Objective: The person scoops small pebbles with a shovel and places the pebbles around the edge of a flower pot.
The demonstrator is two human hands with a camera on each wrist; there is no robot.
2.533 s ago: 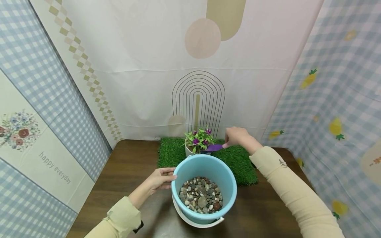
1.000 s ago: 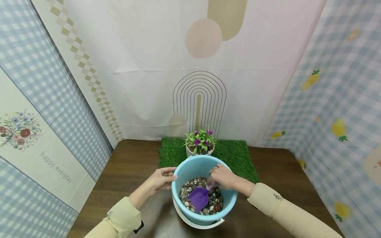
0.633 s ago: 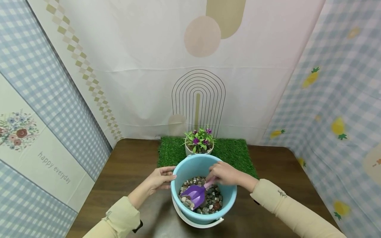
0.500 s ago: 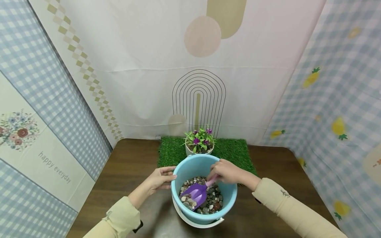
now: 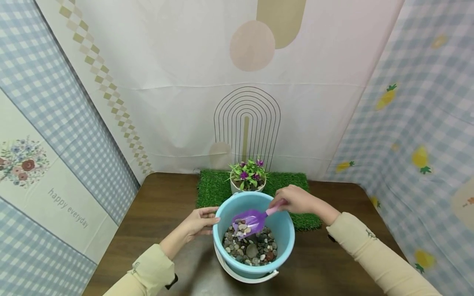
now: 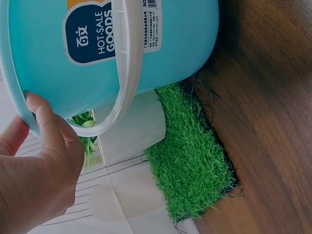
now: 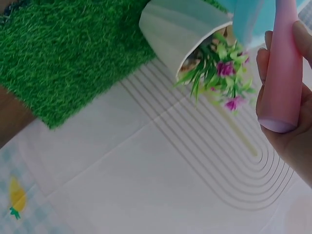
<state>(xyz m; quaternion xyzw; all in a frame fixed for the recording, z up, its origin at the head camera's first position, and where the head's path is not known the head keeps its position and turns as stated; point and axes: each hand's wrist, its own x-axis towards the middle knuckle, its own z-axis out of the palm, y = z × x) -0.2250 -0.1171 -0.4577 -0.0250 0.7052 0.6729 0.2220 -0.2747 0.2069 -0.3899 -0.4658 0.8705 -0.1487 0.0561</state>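
Pebbles (image 5: 255,251) cover the bottom of a light blue bucket (image 5: 284,232). My left hand (image 5: 198,223) holds the bucket's left rim between thumb and fingers, seen close up in the left wrist view. My right hand (image 5: 296,200) grips the pink handle (image 7: 282,73) of a purple toy shovel (image 5: 257,220). The shovel's blade is tilted inside the bucket's upper part, above the remaining stones, with several pebbles lying on it. Just behind the bucket stands a white flowerpot (image 7: 178,34) holding a plant (image 5: 249,172) with purple flowers and some stones around its stems.
A green artificial turf mat (image 5: 214,191) lies under the flowerpot on the brown wooden table (image 5: 166,201). The bucket's white carrying handle (image 6: 130,63) hangs down outside it. Behind the table hangs a pale patterned cloth (image 5: 177,127), with checked cloth at both sides.
My right hand brought the shovel from the flowerpot down into the bucket, pushed it through the pebbles, then raised it with a load. My left hand stayed at the rim.
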